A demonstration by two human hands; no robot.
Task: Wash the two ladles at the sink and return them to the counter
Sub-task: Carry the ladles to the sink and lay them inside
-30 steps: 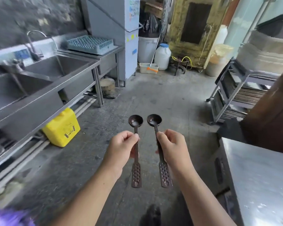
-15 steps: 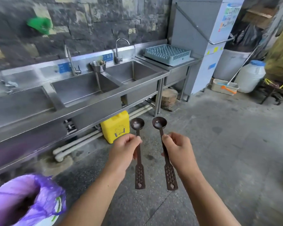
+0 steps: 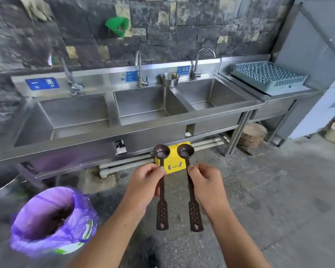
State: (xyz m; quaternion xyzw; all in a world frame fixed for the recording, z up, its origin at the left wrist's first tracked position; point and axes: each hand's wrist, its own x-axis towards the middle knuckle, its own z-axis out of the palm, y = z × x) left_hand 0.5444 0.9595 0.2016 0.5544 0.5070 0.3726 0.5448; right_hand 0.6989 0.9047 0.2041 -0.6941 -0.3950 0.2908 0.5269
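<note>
I hold two dark brown ladles with perforated handle ends, bowls pointing away from me. My left hand [image 3: 143,185] grips the shaft of the left ladle [image 3: 161,207]. My right hand [image 3: 206,183] grips the shaft of the right ladle [image 3: 194,211]. Both ladles hang side by side over the concrete floor, a step short of a long steel sink unit [image 3: 143,130] with three basins along the stone wall. A tap [image 3: 140,70] stands behind the middle basin. The counter is out of view.
A bin lined with a purple bag [image 3: 50,219] stands at my lower left. A yellow jerrycan [image 3: 172,163] lies under the sink. A steel cup [image 3: 169,79] sits on the divider between basins. A blue dish rack [image 3: 269,76] rests on the right drainboard, beside a grey cabinet [image 3: 313,60].
My view has swung left from the room's far end to face the sink unit squarely. Both hands keep the same grip on the ladles, which now sit closer to the sink.
</note>
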